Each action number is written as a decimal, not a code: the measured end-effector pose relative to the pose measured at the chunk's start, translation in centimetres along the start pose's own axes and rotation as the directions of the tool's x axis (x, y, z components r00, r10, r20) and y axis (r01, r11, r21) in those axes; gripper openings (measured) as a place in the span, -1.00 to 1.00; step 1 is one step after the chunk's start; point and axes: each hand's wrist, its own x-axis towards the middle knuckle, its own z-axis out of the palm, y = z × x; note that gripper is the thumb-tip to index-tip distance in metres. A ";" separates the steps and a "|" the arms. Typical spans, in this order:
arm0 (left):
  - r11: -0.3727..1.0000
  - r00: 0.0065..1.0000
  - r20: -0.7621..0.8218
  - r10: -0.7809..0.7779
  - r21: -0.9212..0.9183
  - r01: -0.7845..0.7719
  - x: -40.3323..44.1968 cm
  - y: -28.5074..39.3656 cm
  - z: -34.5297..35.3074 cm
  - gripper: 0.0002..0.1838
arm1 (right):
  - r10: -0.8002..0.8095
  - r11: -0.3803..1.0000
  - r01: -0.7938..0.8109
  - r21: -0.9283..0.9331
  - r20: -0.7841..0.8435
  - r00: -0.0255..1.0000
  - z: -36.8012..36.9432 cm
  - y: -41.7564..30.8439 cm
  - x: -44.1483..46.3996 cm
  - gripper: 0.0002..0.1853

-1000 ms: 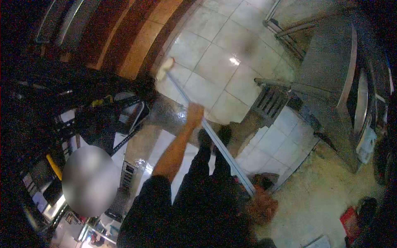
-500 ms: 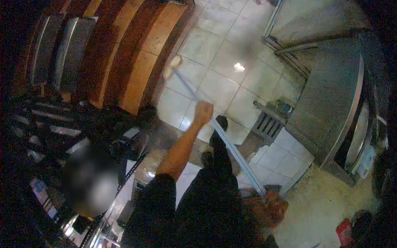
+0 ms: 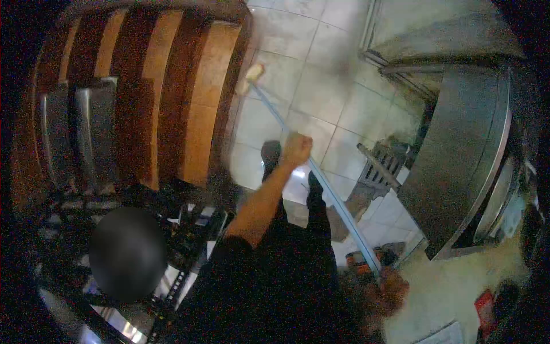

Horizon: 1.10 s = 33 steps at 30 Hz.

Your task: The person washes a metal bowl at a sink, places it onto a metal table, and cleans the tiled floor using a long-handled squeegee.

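Note:
A long pale-blue pole [image 3: 341,209] slants across the view, with a small cream-coloured head [image 3: 252,75] at its far end. That head rests on the tiled floor [image 3: 312,117], close beside the wooden edge. My left hand [image 3: 298,149] is wrapped round the upper-middle of the pole, arm stretched forward. Near the pole's lower end, my right hand [image 3: 392,291] is closed on it beside my hip, dim and partly blurred. Just by my right hand lies an orange and dark object [image 3: 360,262] that I cannot make out. My dark shoes [image 3: 271,152] stand on the tiles left of and below the pole.
Curved wooden boards [image 3: 203,92] line the left, with grey metal panels [image 3: 97,135] among them. To the right stand a grey slatted grate [image 3: 379,166] and a large metal cabinet [image 3: 458,155]. A red object [image 3: 485,312] lies lower right; dark racking [image 3: 183,281] fills the lower left.
My left foot has stepped forward onto the tiles. In the view, both hands and the pole have shifted slightly right, the pole's head still beside the wooden edge. The grip on the pole is unchanged.

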 end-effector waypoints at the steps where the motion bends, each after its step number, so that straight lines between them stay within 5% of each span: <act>1: 0.935 0.954 -0.047 0.297 0.218 -0.280 1.6 -0.6 -1.5 -0.76 | 0.003 1.000 -0.003 -0.013 -0.017 1.000 1.2 1.3 0.5 -0.74; 3: 0.898 0.895 -0.145 0.422 0.206 -0.390 2.1 -0.1 0.1 -0.76 | -0.012 0.999 0.007 -0.050 -0.088 0.996 1.5 -0.1 0.7 -0.73; 5: 0.974 0.970 -0.112 0.218 0.092 -0.208 -1.6 2.5 5.2 -0.80 | -0.040 0.992 0.017 -0.123 -0.186 0.982 0.3 -4.6 -0.3 -0.73; 7: 0.957 0.968 0.015 0.250 0.145 -0.250 -8.0 7.1 10.0 -0.84 | -0.066 0.987 0.026 -0.156 -0.259 0.964 -1.7 -10.4 -3.4 -0.72; 9: 0.970 0.967 0.188 0.174 -0.199 -0.136 -7.5 11.7 7.5 -0.89 | -0.068 0.986 0.029 -0.164 -0.234 0.970 -3.9 -15.1 -7.4 -0.71; 11: 0.970 0.979 0.080 0.190 -0.171 -0.174 -6.5 11.4 7.2 -0.89 | -0.087 0.947 0.098 -0.306 0.050 0.995 -1.9 -14.3 -6.7 -0.70; 13: 0.967 0.976 0.015 0.218 -0.138 -0.214 -9.5 10.7 5.7 -0.89 | -0.175 0.964 0.107 -0.243 -0.278 0.945 0.7 -11.3 -9.2 -0.71; 14: 0.962 0.918 0.326 0.224 0.079 -0.263 -7.4 9.5 3.1 -0.88 | -0.187 0.967 0.101 -0.232 -0.385 0.904 2.4 -8.7 -9.5 -0.71; 16: 0.953 0.895 0.370 0.248 0.072 -0.294 0.1 2.6 -0.3 -0.83 | -0.174 0.974 0.079 -0.211 -0.485 0.857 5.6 -2.9 -8.8 -0.72; 17: 0.868 0.867 0.213 0.450 0.123 -0.481 3.9 2.4 -5.0 -0.79 | -0.149 0.979 0.056 -0.195 -0.505 0.850 7.3 0.5 -8.2 -0.73; 18: 0.910 0.909 0.248 0.334 0.167 -0.380 7.5 -1.1 -6.1 -0.74 | -0.118 0.982 0.022 -0.189 -0.513 0.850 9.2 3.6 -7.3 -0.73; 20: 0.833 0.846 0.138 0.515 0.152 -0.532 10.9 -5.4 -7.4 -0.72 | -0.101 0.958 -0.064 -0.279 -0.537 0.837 11.8 6.8 -7.3 -0.74; 21: 0.838 0.853 0.229 0.469 0.191 -0.512 10.1 -5.1 -7.6 -0.73 | -0.110 0.909 -0.143 -0.391 -0.557 0.823 11.9 6.3 -8.1 -0.74; 23: 0.838 0.841 0.394 0.371 0.248 -0.485 7.3 -3.0 -6.7 -0.74 | -0.183 0.716 -0.316 -0.623 -0.603 0.776 10.7 3.4 -11.6 -0.75; 24: 0.815 0.810 0.358 0.464 0.185 -0.549 3.7 -3.0 -4.5 -0.73 | -0.234 0.582 -0.402 -0.707 -0.619 0.750 9.4 1.0 -14.1 -0.75; 26: 0.865 0.809 0.492 0.321 0.196 -0.462 -4.4 2.9 -3.5 -0.79 | -0.305 0.291 -0.560 -0.776 -0.630 0.714 6.5 -3.9 -19.2 -0.76; 27: 0.792 0.686 0.572 0.450 0.101 -0.602 -8.6 3.5 -1.8 -0.83 | -0.338 0.111 -0.621 -0.776 -0.617 0.711 5.4 -6.2 -22.2 -0.77; 28: 0.793 0.661 0.612 0.433 0.090 -0.603 -12.7 4.7 -0.7 -0.84 | -0.347 -0.086 -0.657 -0.749 -0.596 0.724 4.5 -8.4 -25.0 -0.77; 30: 0.777 0.397 0.838 0.374 -0.049 -0.628 -16.3 8.8 -2.0 -0.84 | -0.315 -0.527 -0.626 -0.575 -0.552 0.772 3.3 -11.2 -30.6 -0.78; 32: 0.798 0.614 0.636 0.467 -0.005 -0.602 -18.7 7.3 0.5 -0.83 | -0.247 -0.828 -0.481 -0.289 -0.582 0.775 3.1 -11.0 -34.2 -0.79; 33: 0.853 0.550 0.746 0.377 -0.047 -0.520 -18.5 6.4 0.3 -0.83 | -0.224 -0.896 -0.407 -0.178 -0.609 0.761 4.2 -9.8 -34.6 -0.79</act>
